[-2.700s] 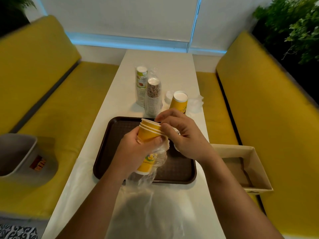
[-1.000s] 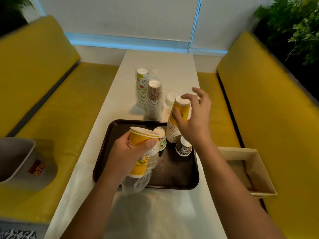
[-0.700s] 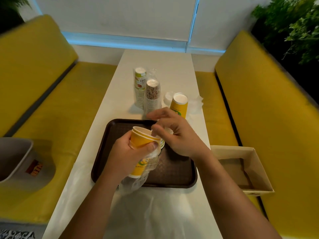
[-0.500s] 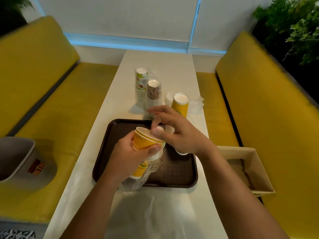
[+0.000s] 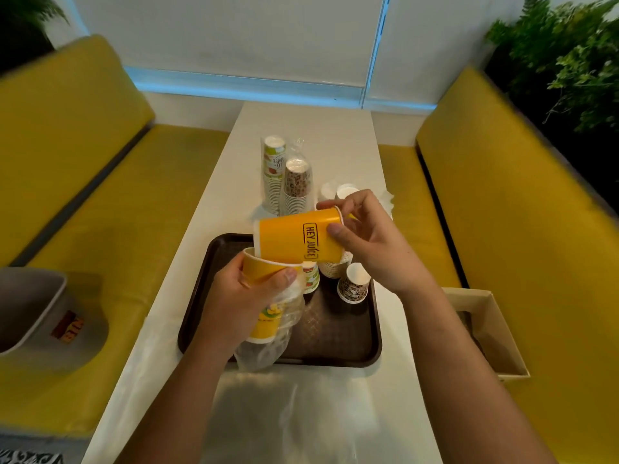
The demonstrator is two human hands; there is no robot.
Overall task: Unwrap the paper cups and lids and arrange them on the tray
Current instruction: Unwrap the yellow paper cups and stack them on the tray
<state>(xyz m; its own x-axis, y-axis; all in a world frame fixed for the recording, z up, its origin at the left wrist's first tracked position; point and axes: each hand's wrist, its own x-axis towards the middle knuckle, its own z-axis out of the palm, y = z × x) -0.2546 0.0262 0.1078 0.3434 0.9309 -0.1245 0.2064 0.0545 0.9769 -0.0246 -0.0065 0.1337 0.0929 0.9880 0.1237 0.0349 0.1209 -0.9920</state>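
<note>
Beyond, wrapped cup stacks (image 5: 288, 182) behind tray (image 5: 338, 333).

- A yellow paper cup tipped sideways (image 5: 294, 239) carries black lettering in a black outline along its wall: "HEY JUICE".
- A wrapped stack of white paper cups with green and red print (image 5: 273, 162) shows only the fragments "O" and "MER" on its top cup.
- A second yellow paper cup (image 5: 264, 316), upright in clear plastic, has small dark print that is too small to read.
- A grey plastic bin (image 5: 33, 306) has an orange label (image 5: 68, 326) with blurred, unreadable letters.
</note>
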